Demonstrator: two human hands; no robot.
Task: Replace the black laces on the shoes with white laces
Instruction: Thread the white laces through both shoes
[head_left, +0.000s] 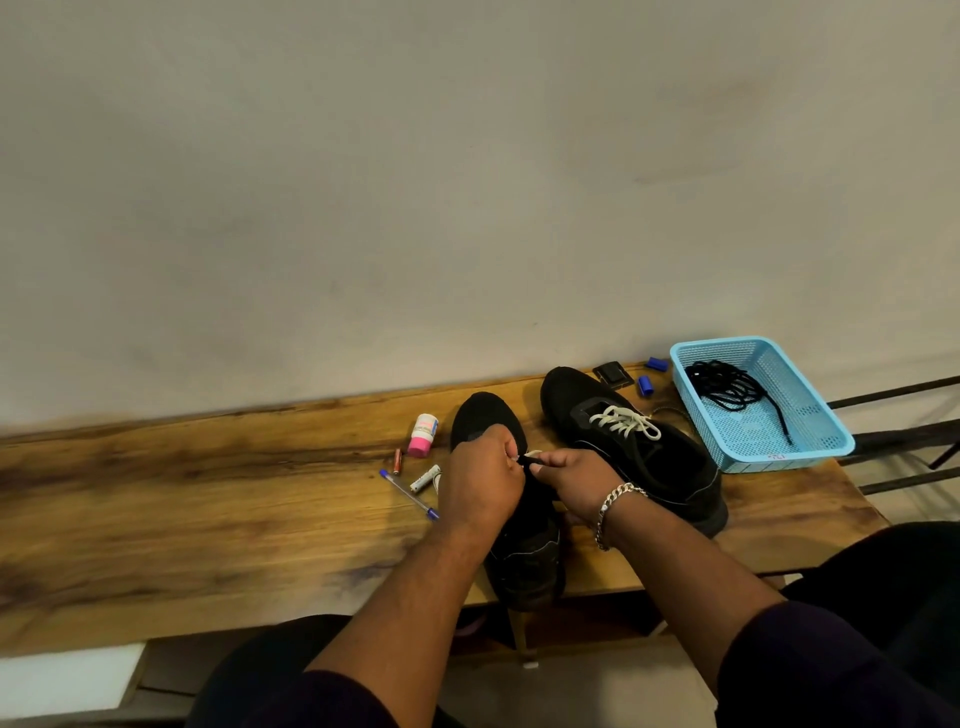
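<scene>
Head view. Fingers of the left hand (480, 475) are curled and pinch a white lace (531, 454) over the near black shoe (524, 551); the right hand (574, 480), a silver bracelet (613, 506) at its wrist, pinches the same lace from the opposite side, thumb and forefinger closed on its end. Both hands meet just above this shoe's tongue, and the eyelets beneath them are hidden. This near shoe stands on a wooden table (208, 519), heel overhanging the front edge. Just right of it stands the second black shoe (634, 447), already threaded with white laces (626, 421). Farther right of the near shoe, a light blue basket (810, 457) holds the black laces (732, 387). Behind the second shoe lie a small black object (615, 375) and two blue caps (649, 375). Left of the near shoe lie a pink-and-white bottle (423, 435), a red battery (397, 461), a white battery (425, 479) and a blue-capped pen (408, 493). A plain pale wall (467, 182) rises behind the table.
</scene>
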